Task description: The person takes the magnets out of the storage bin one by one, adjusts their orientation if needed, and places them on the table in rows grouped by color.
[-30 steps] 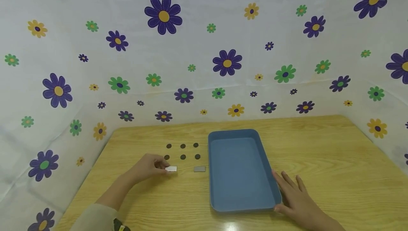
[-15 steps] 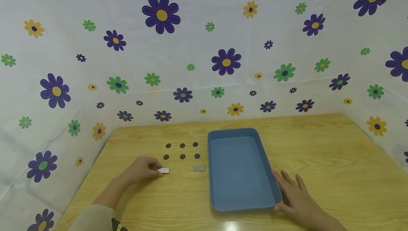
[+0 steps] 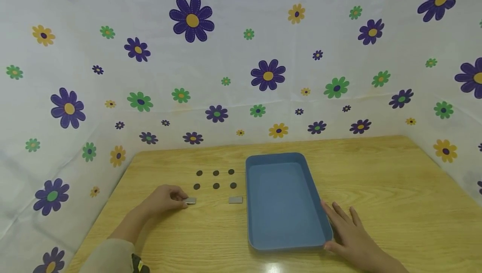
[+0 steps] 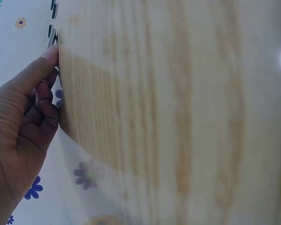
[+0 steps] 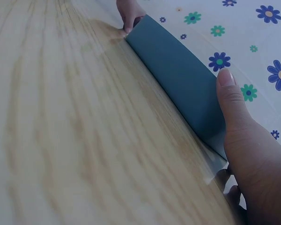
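Note:
At the left of the wooden table my left hand (image 3: 165,199) pinches a small silver rectangular plate (image 3: 191,200) between thumb and fingertips. The plate lies low, at or just above the tabletop; I cannot tell if it touches. In the left wrist view, the left hand (image 4: 25,108) has its fingertips down at the table surface. A similar grey plate (image 3: 235,200) lies flat to the right, beside a blue rectangular tray (image 3: 286,206). My right hand (image 3: 352,239) touches the tray's near right corner, its fingers fairly straight and its thumb at the corner.
Several dark round discs (image 3: 216,186) lie in two rows behind the plates, left of the tray. A white flower-printed cloth (image 3: 226,55) stands behind and at both sides of the wooden table (image 3: 395,181).
My left hand has moved a little to the left with the small plate, away from the other one. The plate's face looks duller now. The right hand and tray have stayed put.

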A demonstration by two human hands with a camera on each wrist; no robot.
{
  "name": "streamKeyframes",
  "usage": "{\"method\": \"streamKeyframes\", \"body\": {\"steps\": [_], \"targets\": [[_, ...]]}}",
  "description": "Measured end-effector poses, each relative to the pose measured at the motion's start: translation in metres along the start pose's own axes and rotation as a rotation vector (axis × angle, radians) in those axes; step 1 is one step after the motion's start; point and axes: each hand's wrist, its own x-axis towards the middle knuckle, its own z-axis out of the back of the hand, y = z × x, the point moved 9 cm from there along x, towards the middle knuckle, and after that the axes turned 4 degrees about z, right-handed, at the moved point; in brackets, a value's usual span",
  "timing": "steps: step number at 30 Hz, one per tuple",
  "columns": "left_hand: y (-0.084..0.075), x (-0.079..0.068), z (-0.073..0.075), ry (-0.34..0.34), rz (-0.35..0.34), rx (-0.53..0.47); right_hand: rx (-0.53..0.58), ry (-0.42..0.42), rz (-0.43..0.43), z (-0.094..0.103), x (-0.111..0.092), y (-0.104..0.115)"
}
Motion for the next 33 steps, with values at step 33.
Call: {"method": "streamKeyframes", "body": {"steps": [33], "targets": [[-0.0033, 0.0004, 0.0025, -0.069, -0.018, 0.006, 0.05, 0.027, -0.011, -0.0032, 0.0018, -0.0029]]}}
